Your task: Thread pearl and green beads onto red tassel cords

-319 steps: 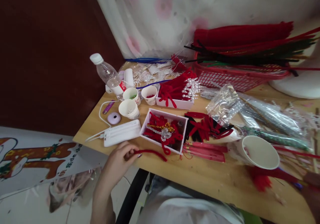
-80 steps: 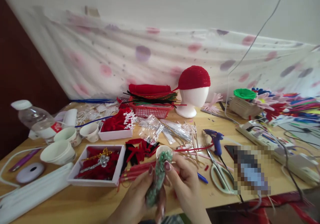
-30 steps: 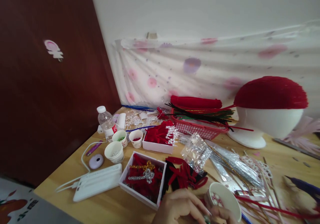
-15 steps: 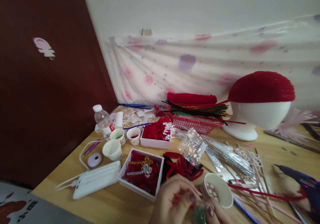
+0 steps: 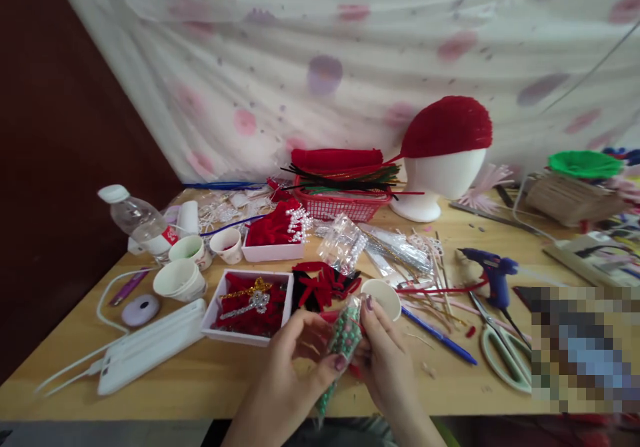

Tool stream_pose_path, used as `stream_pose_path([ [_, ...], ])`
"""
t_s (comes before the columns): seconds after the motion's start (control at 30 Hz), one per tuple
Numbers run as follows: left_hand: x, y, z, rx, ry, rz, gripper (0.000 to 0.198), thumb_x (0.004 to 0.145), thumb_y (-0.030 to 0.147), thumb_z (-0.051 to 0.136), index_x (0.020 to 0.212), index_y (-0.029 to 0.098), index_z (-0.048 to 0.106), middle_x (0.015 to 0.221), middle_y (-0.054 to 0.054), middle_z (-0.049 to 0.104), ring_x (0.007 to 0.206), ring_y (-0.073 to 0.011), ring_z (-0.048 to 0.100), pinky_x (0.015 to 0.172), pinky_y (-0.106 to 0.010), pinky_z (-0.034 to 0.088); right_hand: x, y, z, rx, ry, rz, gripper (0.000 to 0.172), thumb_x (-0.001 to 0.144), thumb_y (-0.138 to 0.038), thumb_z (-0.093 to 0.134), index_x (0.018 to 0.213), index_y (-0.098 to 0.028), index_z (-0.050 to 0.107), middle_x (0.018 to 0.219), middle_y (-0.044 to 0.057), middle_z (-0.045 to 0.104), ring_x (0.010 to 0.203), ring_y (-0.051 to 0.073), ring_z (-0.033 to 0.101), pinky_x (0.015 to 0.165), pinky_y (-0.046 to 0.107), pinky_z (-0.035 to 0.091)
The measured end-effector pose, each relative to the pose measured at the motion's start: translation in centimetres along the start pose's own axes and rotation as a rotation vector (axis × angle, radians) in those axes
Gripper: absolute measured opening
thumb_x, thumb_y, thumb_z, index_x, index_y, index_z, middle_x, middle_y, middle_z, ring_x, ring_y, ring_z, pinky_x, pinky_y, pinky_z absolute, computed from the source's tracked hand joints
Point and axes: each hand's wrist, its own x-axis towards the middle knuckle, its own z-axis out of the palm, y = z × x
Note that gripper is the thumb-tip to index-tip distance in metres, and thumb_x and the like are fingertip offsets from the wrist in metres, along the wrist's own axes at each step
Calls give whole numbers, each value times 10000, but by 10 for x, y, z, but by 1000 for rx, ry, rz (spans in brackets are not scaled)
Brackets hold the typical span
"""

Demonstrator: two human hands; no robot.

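Observation:
Both my hands hold a small clear bag of green and red beads [image 5: 344, 334] just above the table's near edge. My left hand [image 5: 295, 360] grips the bag's lower part with thumb and fingers. My right hand [image 5: 383, 350] pinches its upper end. A small white paper cup [image 5: 383, 295] stands right behind my right hand. A white box of red pieces with a gold and silver ornament [image 5: 249, 304] lies to the left of my hands.
On the wooden table [image 5: 200, 380] are stacked paper cups [image 5: 179, 279], a water bottle [image 5: 137, 224], a white power bank [image 5: 150, 344], a red basket of pipe cleaners [image 5: 343, 200], a foam head with a red cap [image 5: 443, 160], a blue glue gun [image 5: 490, 274], scissors [image 5: 503, 347] and a blue pen [image 5: 440, 336].
The view has swung right and down, and now shows the glue gun and scissors. My hands have lifted the bead bag into plain view in front of the cup.

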Motion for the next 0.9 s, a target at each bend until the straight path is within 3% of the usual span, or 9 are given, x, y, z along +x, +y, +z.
stream_pose_path([
  [0.1, -1, 2, 2, -47, -113, -78, 371, 838, 526, 792, 1083, 248, 770, 975, -48, 774, 878, -216, 708, 757, -273, 550, -1, 1, -6, 42, -64, -6, 652, 744, -788, 818, 756, -221, 497, 537, -131, 164, 450, 49, 51, 373, 142, 125],
  [0.17, -1, 2, 3, -136, -40, -87, 402, 814, 576, 797, 1032, 239, 774, 897, -35, 765, 808, -200, 690, 697, -261, 549, -4, 1, -12, 37, -120, -77, 584, 802, -753, 800, 922, -215, 608, 559, -126, 207, 452, 52, 77, 386, 140, 141],
  [0.27, -1, 1, 4, -187, 96, -64, 411, 754, 577, 850, 947, 229, 747, 828, -13, 748, 722, -170, 657, 659, -245, 532, -8, 4, -21, -67, -74, -191, 528, 807, -572, 898, 1124, -220, 665, 629, -99, 303, 498, 54, 149, 440, 136, 166],
  [0.37, 1, -2, 3, -94, 159, 38, 295, 772, 460, 858, 928, 239, 739, 857, -2, 739, 770, -172, 679, 707, -241, 526, -9, 7, -22, -136, -13, -239, 449, 785, -480, 940, 1069, -211, 719, 650, -73, 343, 542, 67, 249, 477, 138, 227],
  [0.47, 4, -2, 2, 110, 150, 198, 99, 807, 276, 792, 889, 247, 745, 866, 6, 701, 804, -171, 666, 736, -242, 512, -8, 7, -16, -155, -24, -302, 398, 792, -513, 922, 968, -197, 757, 617, -44, 428, 555, 92, 367, 494, 161, 321],
  [0.53, 5, 0, 1, 196, 129, 243, 95, 801, 214, 767, 883, 251, 740, 857, 13, 689, 795, -167, 656, 730, -240, 508, -7, 5, -13, -168, -38, -338, 377, 842, -539, 876, 906, -185, 761, 604, -23, 498, 522, 89, 382, 473, 168, 327],
  [0.7, 5, 6, -1, 169, 54, 176, 262, 773, 357, 851, 993, 249, 758, 933, -15, 739, 847, -195, 701, 772, -257, 553, -9, 3, -12, -157, -41, -345, 429, 919, -589, 783, 848, -166, 771, 490, -63, 367, 419, 69, 280, 386, 172, 189],
  [0.8, 7, 9, -2, 95, 35, 177, 298, 831, 456, 815, 1042, 249, 777, 1008, -51, 761, 911, -212, 721, 818, -269, 578, -9, 5, -13, -103, -26, -288, 491, 871, -643, 807, 806, -158, 771, 482, -68, 333, 424, 70, 261, 392, 178, 188],
  [0.9, 12, 8, -4, 70, 5, 184, 301, 881, 450, 778, 1130, 281, 790, 1074, -65, 778, 974, -220, 734, 850, -263, 590, -7, 6, -12, -58, -43, -275, 498, 847, -647, 827, 783, -158, 767, 487, -70, 323, 424, 66, 250, 397, 180, 180],
])
